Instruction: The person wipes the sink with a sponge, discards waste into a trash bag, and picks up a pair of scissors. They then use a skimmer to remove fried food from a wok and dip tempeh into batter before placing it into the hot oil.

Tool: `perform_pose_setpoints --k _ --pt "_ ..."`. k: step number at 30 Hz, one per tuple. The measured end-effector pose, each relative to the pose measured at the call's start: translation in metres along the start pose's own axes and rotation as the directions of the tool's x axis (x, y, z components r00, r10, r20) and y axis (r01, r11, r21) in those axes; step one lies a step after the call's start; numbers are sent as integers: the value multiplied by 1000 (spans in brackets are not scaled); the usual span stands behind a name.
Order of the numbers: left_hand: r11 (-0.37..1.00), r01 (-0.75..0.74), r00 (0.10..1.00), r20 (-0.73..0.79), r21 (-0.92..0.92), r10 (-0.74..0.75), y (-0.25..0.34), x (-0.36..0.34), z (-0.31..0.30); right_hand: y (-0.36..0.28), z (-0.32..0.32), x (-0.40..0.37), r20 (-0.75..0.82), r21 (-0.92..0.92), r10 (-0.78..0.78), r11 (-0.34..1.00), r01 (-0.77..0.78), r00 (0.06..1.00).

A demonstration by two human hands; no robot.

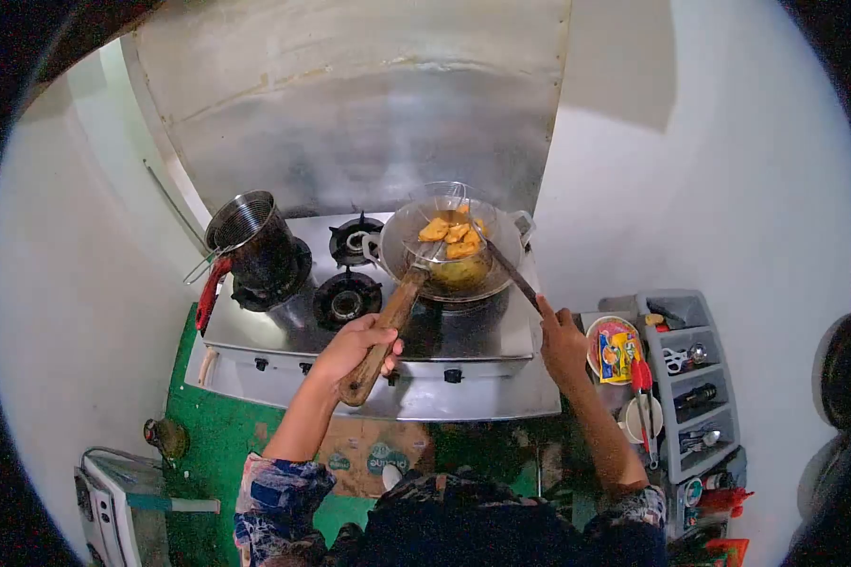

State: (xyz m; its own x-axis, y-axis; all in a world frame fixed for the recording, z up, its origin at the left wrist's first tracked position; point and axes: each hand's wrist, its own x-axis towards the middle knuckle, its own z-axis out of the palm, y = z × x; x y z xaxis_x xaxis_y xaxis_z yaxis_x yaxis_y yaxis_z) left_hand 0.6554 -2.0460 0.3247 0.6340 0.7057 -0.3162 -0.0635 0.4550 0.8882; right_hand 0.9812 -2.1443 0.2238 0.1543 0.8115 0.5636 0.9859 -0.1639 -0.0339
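My left hand is closed around the wooden handle of a wire skimmer, held over a wok on the stove. Golden fried pieces lie in the skimmer's mesh, above yellowish oil. To the right, my right hand grips a long, dark-handled cooking utensil. It slants up and left, its far end among the fried pieces; the shape of that end is unclear.
A dark pot with a wire basket stands on the left burner. Two bare burners sit between pot and wok. At right, a grey cutlery tray adjoins red-tipped tongs and a bowl with a yellow packet. Flattened cardboard covers some floor.
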Motion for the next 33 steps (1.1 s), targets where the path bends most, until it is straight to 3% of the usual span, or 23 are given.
perform_pose_setpoints --k 2,6,8,11,21,26,30,33 --pt "1000 0 1000 18 -2 0 -2 3 -5 -1 1 1 -134 119 32 993 -16 990" --pt "1000 -15 1000 6 16 15 0 -1 -2 1 7 -3 -118 33 17 999 -14 993" --pt "999 -14 1000 -7 48 15 2 0 -2 2 8 -4 6 19 23 1000 -23 1000" --pt "999 -34 999 -6 28 35 -1 0 -6 -3 4 -3 -62 90 66 994 -60 996" --pt "999 -36 999 19 8 36 -1 0 -7 2 9 -5 -26 71 -1 997 3 1000" --pt "999 -48 999 15 5 48 3 -3 -5 -8 -1 -2 -19 153 110 983 -106 994" --pt "999 -30 999 40 -34 31 8 -3 -5 -2 8 -4 29 127 46 991 -50 999" --pt "1000 -22 999 34 -13 22 7 -5 -6 -9 6 -4 -31 143 104 985 -99 994"
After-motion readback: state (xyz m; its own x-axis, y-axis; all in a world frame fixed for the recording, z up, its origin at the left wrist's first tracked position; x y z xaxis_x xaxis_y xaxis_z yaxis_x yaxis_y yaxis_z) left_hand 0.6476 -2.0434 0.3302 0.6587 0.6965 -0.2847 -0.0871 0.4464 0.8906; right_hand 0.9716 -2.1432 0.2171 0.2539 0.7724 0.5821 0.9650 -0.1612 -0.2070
